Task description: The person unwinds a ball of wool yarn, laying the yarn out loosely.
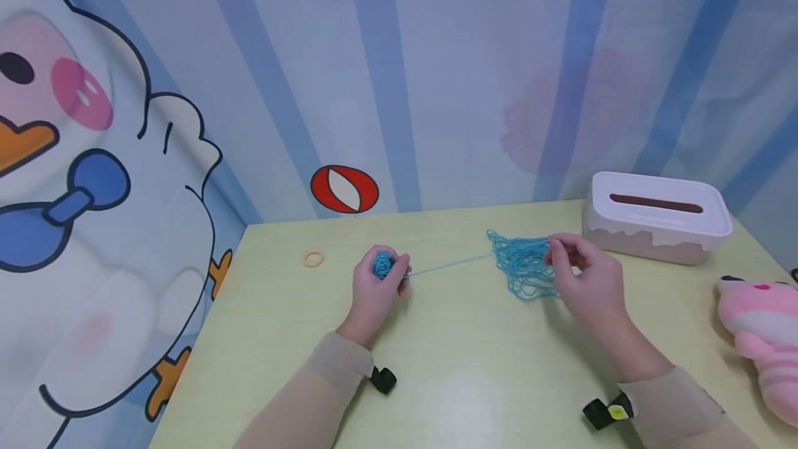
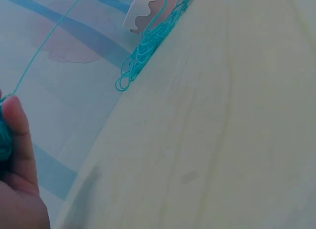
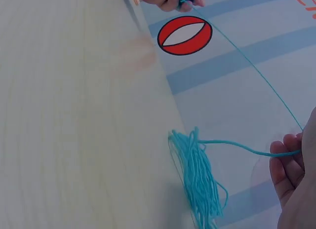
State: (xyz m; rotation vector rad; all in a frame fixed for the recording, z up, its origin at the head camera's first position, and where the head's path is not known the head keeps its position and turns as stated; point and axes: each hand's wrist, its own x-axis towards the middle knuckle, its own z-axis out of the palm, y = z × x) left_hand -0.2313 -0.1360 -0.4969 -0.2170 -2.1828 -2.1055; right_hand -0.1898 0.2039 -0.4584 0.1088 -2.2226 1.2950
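Observation:
My left hand point(image 1: 373, 293) holds a small wound ball of blue yarn point(image 1: 382, 265) in its curled fingers. From the ball a taut yarn strand point(image 1: 450, 264) runs right toward a loose heap of looped blue yarn point(image 1: 525, 270) on the table. Thumb and fingers of my right hand point(image 1: 589, 276) pinch yarn at the heap's right side. In the right wrist view, one strand point(image 3: 256, 71) stretches between both hands, and another joins the heap point(image 3: 197, 182) to the right fingers. The left wrist view shows the ball only partly, at its left edge.
A peach-coloured ring point(image 1: 313, 259) lies left of my left hand. At the back right stands a white and pink tissue box point(image 1: 657, 217). A pink plush toy point(image 1: 763, 345) lies on the right. Behind the table hangs a printed cloth point(image 1: 461, 89).

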